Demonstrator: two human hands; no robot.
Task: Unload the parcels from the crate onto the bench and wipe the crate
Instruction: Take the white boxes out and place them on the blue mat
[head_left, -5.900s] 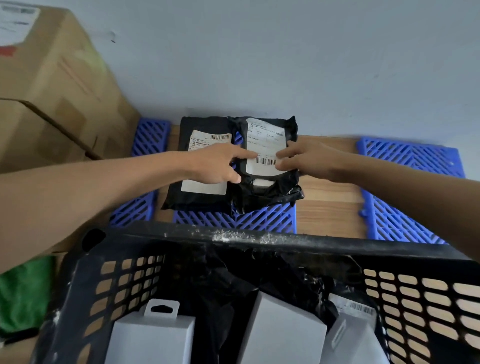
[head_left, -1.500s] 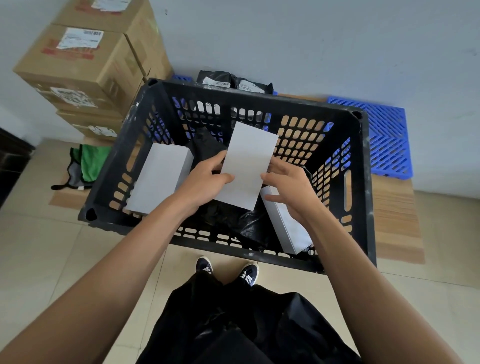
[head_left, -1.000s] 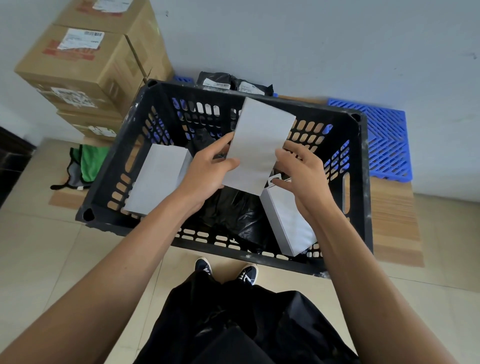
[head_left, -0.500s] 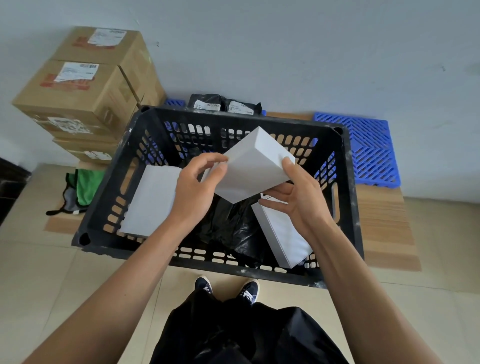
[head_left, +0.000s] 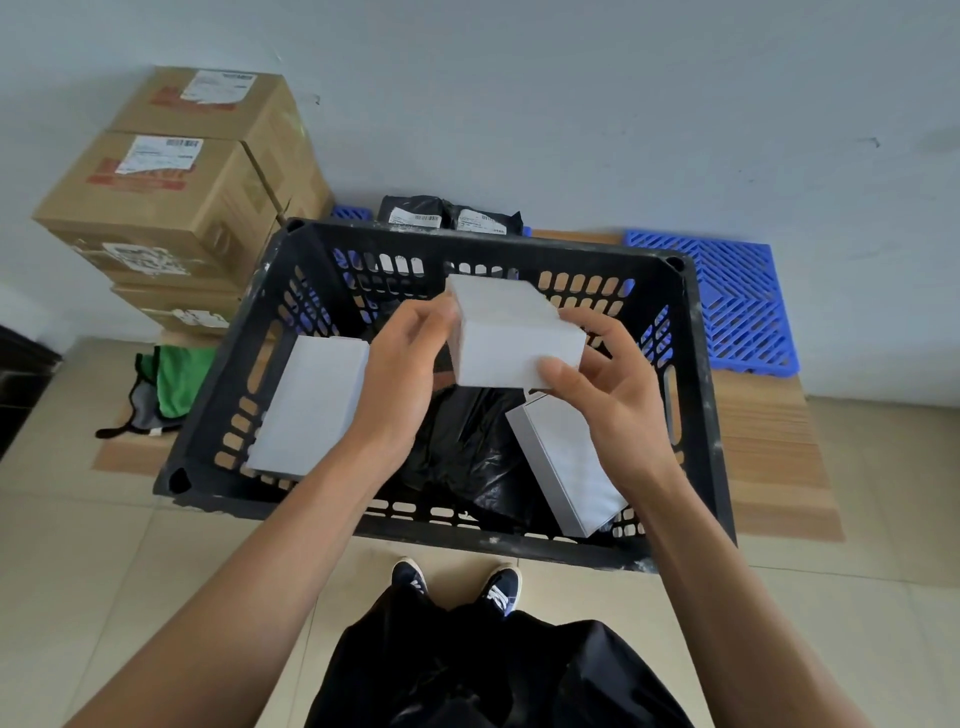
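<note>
Above the crate (head_left: 696, 395), both forearms reach forward; the left hand (head_left: 400, 374) and right hand (head_left: 608, 389) grip a white box (head_left: 511, 338) between them, fingers (head_left: 558, 373) curled on its sides; below, two more boxes (head_left: 311, 405) flank a black bag (head_left: 467, 447); black parcels (head_left: 447, 215) lie on the table (head_left: 769, 447) past the far rim; cartons (head_left: 171, 192) stand left.

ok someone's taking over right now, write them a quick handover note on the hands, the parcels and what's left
Left hand and right hand: both grip one white box, held above the black crate.
In the crate: two more white boxes, left and right, plus a black bag.
Done: two black mailers lie on the bench behind the crate.
Left: bench the held box, unload the rest, wipe the crate. Green cloth lies on the floor to the left.
</note>
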